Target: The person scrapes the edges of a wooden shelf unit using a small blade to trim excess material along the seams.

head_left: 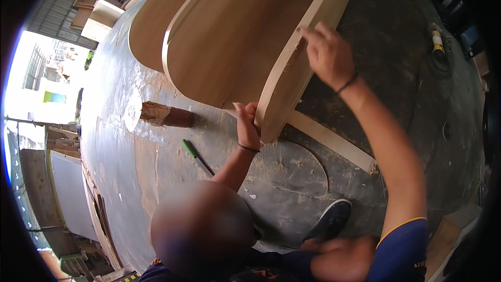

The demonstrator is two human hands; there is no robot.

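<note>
A large curved wooden piece with rounded panels lies across the upper middle, a pale thick-edged board along its right side. My left hand is closed round the near end of that board, thumb up. Part of the left forearm is hidden behind a blurred round shape. My right hand is at the board's upper edge, one finger stretched out and the others partly bent. Roughened wood shows just below its fingertips; I make out nothing held in it. A green-handled tool with a slim dark shaft lies near my left forearm.
A flat wooden strip lies on the grey floor, beside a thin curved strip. Left of the piece is a brown-wrapped roll. A dark shoe is below. A yellow-and-white corded object lies at far right.
</note>
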